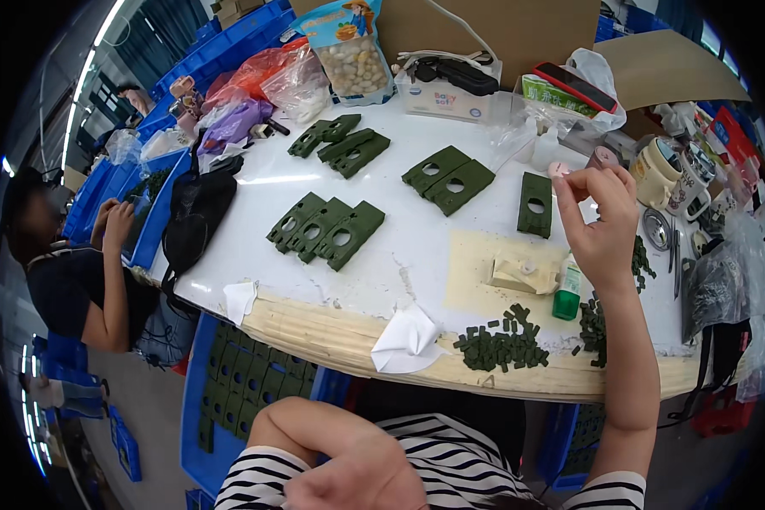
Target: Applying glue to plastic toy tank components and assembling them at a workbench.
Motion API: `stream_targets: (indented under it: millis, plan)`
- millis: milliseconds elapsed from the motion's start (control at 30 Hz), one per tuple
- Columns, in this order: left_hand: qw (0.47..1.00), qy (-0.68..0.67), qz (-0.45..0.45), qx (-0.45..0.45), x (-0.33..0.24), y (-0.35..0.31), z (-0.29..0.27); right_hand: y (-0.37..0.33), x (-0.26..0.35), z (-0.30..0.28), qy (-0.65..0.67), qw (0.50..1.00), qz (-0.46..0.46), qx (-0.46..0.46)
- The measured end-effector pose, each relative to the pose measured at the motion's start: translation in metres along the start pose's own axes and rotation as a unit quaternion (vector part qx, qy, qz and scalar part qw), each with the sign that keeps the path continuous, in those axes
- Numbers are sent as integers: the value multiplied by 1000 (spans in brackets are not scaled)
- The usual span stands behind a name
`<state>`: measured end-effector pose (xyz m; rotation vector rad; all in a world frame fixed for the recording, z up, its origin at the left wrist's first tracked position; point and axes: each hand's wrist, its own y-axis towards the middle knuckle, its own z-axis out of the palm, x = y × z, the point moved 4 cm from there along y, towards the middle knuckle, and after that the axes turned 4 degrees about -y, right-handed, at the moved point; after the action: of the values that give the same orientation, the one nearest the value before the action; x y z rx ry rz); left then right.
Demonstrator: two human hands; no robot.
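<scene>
My right hand (pixel 602 217) is raised over the right part of the table, thumb and forefinger brought together in a pinch. What they hold, if anything, is too small to make out. Beside it lies a single dark green rectangular part (pixel 535 223) with a round hole. My left hand (pixel 361 476) is close to my body below the table edge, its fingers blurred and partly cut off. More holed green parts lie in groups: three at the left (pixel 346 240), a pair in the middle (pixel 463 189), several farther back (pixel 357 155).
Small green pieces (pixel 503 347) are heaped at the front edge, near a green-and-white glue bottle (pixel 567 293) and white paper (pixel 408 338). A blue crate (pixel 194 404) below holds more parts. Mugs (pixel 656 174) stand at right. A co-worker (pixel 89 293) sits left.
</scene>
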<state>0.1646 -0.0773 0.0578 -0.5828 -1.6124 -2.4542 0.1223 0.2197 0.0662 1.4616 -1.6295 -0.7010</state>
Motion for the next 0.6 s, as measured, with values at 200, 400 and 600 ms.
stream_targets:
  millis: [200, 400, 600]
  plan:
    - [994, 30, -39, -94, -9, -6, 4, -3, -1, 2, -3, 1000, 7, 1]
    - [997, 40, -58, -30, -31, -25, 13, 1, 7, 5, 5, 1000, -1, -3]
    - [987, 67, -109, -96, -26, -19, 10, 2, 8, 3, 19, 999, -18, -24]
